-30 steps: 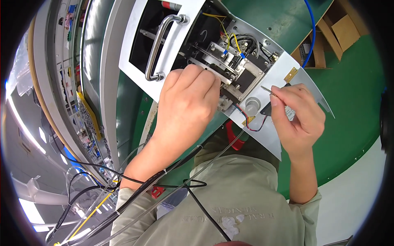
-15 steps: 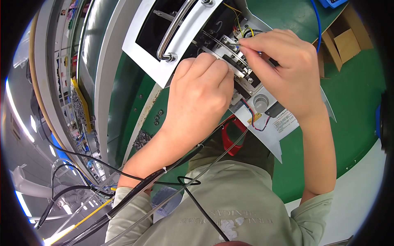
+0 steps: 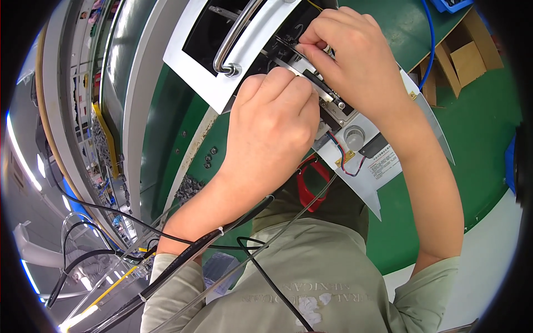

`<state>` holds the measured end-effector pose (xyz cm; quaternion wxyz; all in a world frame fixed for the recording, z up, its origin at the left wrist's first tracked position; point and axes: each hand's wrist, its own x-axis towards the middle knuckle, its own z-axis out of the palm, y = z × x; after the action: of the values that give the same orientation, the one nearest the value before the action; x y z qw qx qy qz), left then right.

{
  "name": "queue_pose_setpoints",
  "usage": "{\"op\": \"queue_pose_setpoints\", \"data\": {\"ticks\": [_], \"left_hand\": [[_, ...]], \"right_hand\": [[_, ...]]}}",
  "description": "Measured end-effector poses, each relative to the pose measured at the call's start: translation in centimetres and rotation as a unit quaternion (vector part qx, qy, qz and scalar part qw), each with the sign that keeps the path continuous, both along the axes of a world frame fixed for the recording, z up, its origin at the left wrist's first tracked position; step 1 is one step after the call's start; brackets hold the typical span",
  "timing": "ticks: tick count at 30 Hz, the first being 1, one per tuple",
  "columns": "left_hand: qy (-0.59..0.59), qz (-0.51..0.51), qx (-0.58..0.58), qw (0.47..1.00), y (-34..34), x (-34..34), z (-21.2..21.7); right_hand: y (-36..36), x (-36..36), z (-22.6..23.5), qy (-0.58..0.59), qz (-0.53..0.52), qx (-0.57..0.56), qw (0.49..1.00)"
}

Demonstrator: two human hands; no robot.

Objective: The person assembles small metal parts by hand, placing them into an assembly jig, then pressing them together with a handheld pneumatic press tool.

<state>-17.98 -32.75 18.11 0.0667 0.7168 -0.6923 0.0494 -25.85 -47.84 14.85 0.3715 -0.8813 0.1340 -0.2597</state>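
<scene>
A white metal equipment chassis [image 3: 191, 53] with a curved steel handle [image 3: 236, 39] lies on the green workbench [image 3: 488, 139], its inner parts and wires exposed. My left hand [image 3: 272, 127] rests curled on the chassis interior, pressing on a metal bracket [image 3: 325, 91]; whether it holds anything is hidden. Above it, my right hand [image 3: 358, 61] pinches something small among the inner parts near the top, fingers closed together. A round grey knob [image 3: 353, 136] and red and blue wires [image 3: 338, 158] sit just below my right wrist.
Cardboard boxes [image 3: 461, 58] stand at the upper right beside a blue cable [image 3: 430, 50]. A red-handled tool [image 3: 311, 186] lies under the chassis near my chest. Small screws [image 3: 210, 158] sit on the green surface. Black cables [image 3: 183, 255] hang at the lower left.
My right hand moved from the chassis' right edge up and left into the inner parts. My left hand stayed on the chassis. The view shifted closer.
</scene>
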Motion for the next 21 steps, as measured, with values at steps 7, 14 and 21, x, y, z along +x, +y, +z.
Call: {"op": "queue_pose_setpoints", "data": {"ticks": [7,14,21], "left_hand": [[0.009,0.002,0.007,1.0,-0.1,-0.1,0.1],[0.019,0.003,0.003,1.0,0.0,0.0,0.0],[0.029,0.006,-0.014,0.999,0.0,0.0,-0.2]], "right_hand": [[0.5,1.8,-2.3,-0.085,-0.021,-0.092,0.992],[0.7,2.5,-2.7,-0.097,-0.019,-0.105,0.99],[0.6,2.8,-2.6,-0.103,-0.014,-0.116,0.988]]}}
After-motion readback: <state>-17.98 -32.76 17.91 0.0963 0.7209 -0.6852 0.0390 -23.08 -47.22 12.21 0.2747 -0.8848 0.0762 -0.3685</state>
